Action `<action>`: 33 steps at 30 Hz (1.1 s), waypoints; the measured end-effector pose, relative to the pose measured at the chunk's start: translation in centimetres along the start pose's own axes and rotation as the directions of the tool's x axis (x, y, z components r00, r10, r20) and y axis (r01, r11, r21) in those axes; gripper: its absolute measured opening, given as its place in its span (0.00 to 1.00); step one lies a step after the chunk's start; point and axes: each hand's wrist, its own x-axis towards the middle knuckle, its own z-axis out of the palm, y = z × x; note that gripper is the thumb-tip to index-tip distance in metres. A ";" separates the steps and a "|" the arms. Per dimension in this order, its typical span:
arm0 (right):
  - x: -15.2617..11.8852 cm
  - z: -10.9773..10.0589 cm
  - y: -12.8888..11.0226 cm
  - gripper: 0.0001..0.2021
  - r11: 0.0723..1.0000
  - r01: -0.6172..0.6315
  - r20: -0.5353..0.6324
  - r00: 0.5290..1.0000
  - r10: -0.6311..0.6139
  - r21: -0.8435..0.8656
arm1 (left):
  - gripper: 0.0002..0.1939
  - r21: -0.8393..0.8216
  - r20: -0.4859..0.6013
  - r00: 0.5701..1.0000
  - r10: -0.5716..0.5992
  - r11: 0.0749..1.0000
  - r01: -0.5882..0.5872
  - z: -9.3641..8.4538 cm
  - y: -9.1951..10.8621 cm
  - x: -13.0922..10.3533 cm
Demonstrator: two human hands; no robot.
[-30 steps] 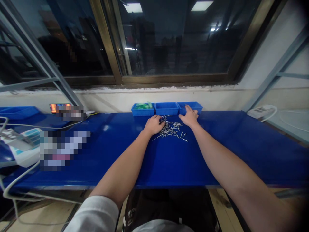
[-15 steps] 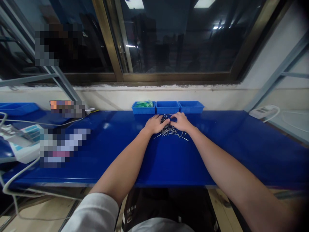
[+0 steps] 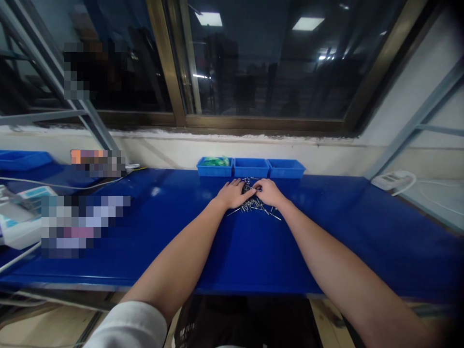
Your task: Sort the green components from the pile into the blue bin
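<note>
A loose pile of thin, shiny metal rivets (image 3: 252, 204) lies on the blue table (image 3: 250, 256), a few of them spread out at its near edge. My left hand (image 3: 232, 194) rests flat at the pile's left side, fingers stretched forward and thumb reaching across the pieces. On the other side, my right hand (image 3: 268, 192) has its thumb and fingers pinched together over the pile, at what looks like a single rivet. The fingertips partly hide that piece. Both hands are close together, with the left thumb near the right fingertips.
Behind the pile stand three blue bins in a row: the left bin (image 3: 214, 171) holds green plastic packaging, beside the middle bin (image 3: 251, 169) and right bin (image 3: 286, 170). A white device (image 3: 25, 217) with cables is at the left. A power strip (image 3: 389, 180) lies far right.
My right thumb and fingers have closed from a wider curve into a pinch over the pile. The left hand stays at the pile. The whole view has shifted slightly.
</note>
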 end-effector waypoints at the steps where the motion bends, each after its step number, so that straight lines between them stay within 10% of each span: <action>1: 0.0 0.0 0.0 0.07 1.000 -0.008 -0.002 1.000 0.008 0.005 | 0.44 0.002 -0.002 1.000 0.005 1.000 -0.005 0.0 0.0 0.0; 11: 0.1 0.2 0.0 0.06 1.000 0.013 -0.039 0.999 -0.014 -0.019 | 0.39 -0.001 -0.041 0.998 0.048 0.999 -0.048 0.2 -0.1 0.0; 19: 0.0 -1.2 -0.9 0.17 0.999 0.045 -0.167 0.985 -0.045 -0.009 | 0.21 0.019 -0.281 0.939 0.196 0.980 -0.198 -0.6 0.4 0.2; 33: 0.0 -1.2 -1.1 0.12 0.859 0.066 -0.220 0.974 0.055 0.507 | 0.17 0.042 -0.336 0.913 0.230 0.972 -0.230 -1.2 0.6 0.2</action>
